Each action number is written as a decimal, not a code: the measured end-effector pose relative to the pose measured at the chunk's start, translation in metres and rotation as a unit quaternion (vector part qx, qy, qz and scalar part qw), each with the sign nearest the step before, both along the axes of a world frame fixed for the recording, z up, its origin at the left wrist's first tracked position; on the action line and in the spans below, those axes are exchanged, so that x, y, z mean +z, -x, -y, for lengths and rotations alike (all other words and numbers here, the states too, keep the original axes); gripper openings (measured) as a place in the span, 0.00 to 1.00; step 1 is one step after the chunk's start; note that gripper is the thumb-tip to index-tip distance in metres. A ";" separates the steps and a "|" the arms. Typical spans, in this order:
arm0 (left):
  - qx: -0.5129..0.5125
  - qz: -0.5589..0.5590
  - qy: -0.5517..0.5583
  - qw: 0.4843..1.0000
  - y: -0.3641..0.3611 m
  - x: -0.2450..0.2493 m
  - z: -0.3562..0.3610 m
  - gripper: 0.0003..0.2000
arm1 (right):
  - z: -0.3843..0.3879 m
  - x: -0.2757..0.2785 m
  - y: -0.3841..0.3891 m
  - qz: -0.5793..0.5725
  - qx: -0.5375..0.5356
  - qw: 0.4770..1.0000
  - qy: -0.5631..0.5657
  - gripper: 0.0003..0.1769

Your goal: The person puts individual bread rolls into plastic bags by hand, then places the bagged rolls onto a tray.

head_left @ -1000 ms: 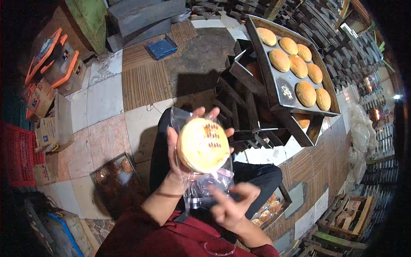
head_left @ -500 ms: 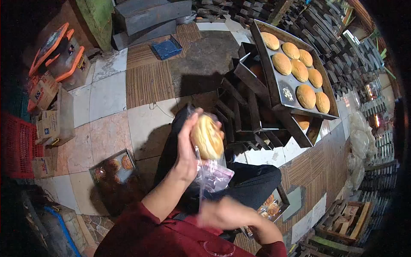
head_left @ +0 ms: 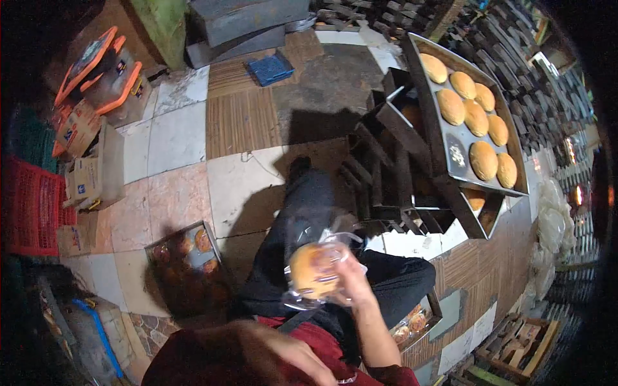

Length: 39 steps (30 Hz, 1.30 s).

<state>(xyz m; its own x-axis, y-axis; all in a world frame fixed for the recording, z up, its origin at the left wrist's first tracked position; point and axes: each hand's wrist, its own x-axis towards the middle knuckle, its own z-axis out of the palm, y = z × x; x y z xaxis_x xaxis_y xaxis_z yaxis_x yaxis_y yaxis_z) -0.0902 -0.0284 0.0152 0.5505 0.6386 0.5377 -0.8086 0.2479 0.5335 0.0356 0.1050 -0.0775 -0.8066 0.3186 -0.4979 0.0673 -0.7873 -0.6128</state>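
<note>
A golden bun (head_left: 313,269) in a clear plastic bag is in front of my lap, a little smeared by motion. My right hand (head_left: 351,278) is closed around its right side. The bag's loose plastic (head_left: 322,226) stands up above the bun. My left hand (head_left: 293,357) is low down, in front of my dark red shirt, and is apart from the bun. It is blurred, so its fingers do not show clearly. Under the bun are my dark trousers (head_left: 277,270).
A metal tray (head_left: 458,132) of several buns tops a stack of dark trays on the right. Another tray (head_left: 212,267) of wrapped buns lies on the tiled floor at left. A third tray (head_left: 430,316) is by my right knee. A red crate (head_left: 32,206) stands far left.
The bun has passed from my left hand to my right hand and is lower, with plastic around it. My left hand has dropped towards my shirt. The view has shifted slightly.
</note>
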 end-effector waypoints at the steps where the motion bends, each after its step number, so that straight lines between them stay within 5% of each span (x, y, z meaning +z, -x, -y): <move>1: 0.067 -0.119 -0.104 0.985 0.020 0.003 0.006 0.36 | 0.016 -0.014 0.006 0.080 0.043 0.994 -0.064 0.24; 2: 0.236 -0.037 -0.011 0.971 0.026 -0.010 0.020 0.30 | 0.028 -0.036 0.006 0.162 0.095 0.942 -0.278 0.20; 3: 0.429 -0.038 -0.013 0.902 0.026 -0.052 0.022 0.23 | 0.036 -0.049 0.005 0.172 0.038 0.933 -0.313 0.18; 4: 0.510 -0.149 0.368 0.763 0.027 -0.042 0.040 0.13 | 0.042 -0.052 0.008 0.182 -0.023 0.920 -0.345 0.17; 6: 0.646 -0.371 0.451 0.491 0.030 -0.071 0.033 0.11 | 0.042 -0.047 0.012 0.168 -0.066 0.940 -0.291 0.11; 8: 0.659 -0.459 0.461 0.378 0.021 -0.125 0.040 0.13 | 0.036 -0.044 0.017 0.207 -0.052 0.941 -0.262 0.09; 11: 0.556 -0.367 0.545 0.509 0.021 -0.124 0.032 0.09 | 0.036 -0.043 0.023 0.207 -0.010 0.916 -0.343 0.12; 14: 0.544 -0.403 0.543 0.496 0.026 -0.116 0.025 0.08 | 0.034 -0.031 0.032 0.210 0.033 0.883 -0.419 0.13; 16: 0.563 -0.372 0.544 0.498 0.025 -0.094 0.020 0.07 | 0.031 -0.015 0.033 0.175 -0.029 0.917 -0.357 0.10; 18: 0.670 -0.408 0.381 0.489 0.025 -0.075 0.021 0.07 | 0.030 0.014 0.028 0.161 -0.058 0.839 -0.517 0.07; 20: 0.715 -0.502 0.161 0.458 0.025 -0.029 0.021 0.05 | 0.030 0.064 0.022 0.065 -0.101 0.690 -0.713 0.07; 22: 0.776 -0.409 -0.084 0.473 0.025 -0.017 0.016 0.08 | 0.036 0.089 0.006 0.016 -0.160 0.601 -0.783 0.10; 24: 0.771 -0.420 -0.120 0.464 0.029 -0.014 0.014 0.09 | 0.035 0.078 0.000 -0.009 -0.201 0.602 -0.773 0.08; 26: 0.732 -0.495 -0.014 0.467 0.031 -0.032 0.011 0.08 | 0.029 0.056 0.002 0.049 -0.100 0.731 -0.673 0.06; 27: 0.726 -0.508 -0.017 0.463 0.027 -0.035 0.017 0.07 | 0.034 0.060 -0.007 0.028 -0.093 0.736 -0.670 0.03; 28: 0.709 -0.455 -0.036 0.537 0.023 -0.030 0.018 0.06 | 0.035 0.067 -0.011 0.004 -0.087 0.737 -0.670 0.02; 32: 0.621 -0.560 0.129 0.532 0.021 -0.016 0.000 0.05 | 0.032 0.082 0.005 0.088 -0.016 0.788 -0.609 0.06; 33: 0.653 -0.460 0.232 0.555 0.027 -0.033 -0.006 0.06 | 0.018 0.067 0.013 0.128 0.031 0.810 -0.571 0.13; 34: 0.669 -0.351 0.332 0.564 0.034 -0.050 -0.011 0.08 | 0.008 0.058 0.025 0.136 -0.052 0.860 -0.489 0.17; 36: 0.717 -0.374 0.356 0.468 0.052 -0.077 -0.008 0.09 | -0.008 0.038 0.036 0.152 -0.118 0.881 -0.433 0.19; 39: 0.680 -0.344 0.459 0.457 0.027 -0.125 0.013 0.11 | 0.012 -0.011 0.017 0.215 -0.082 0.876 -0.423 0.19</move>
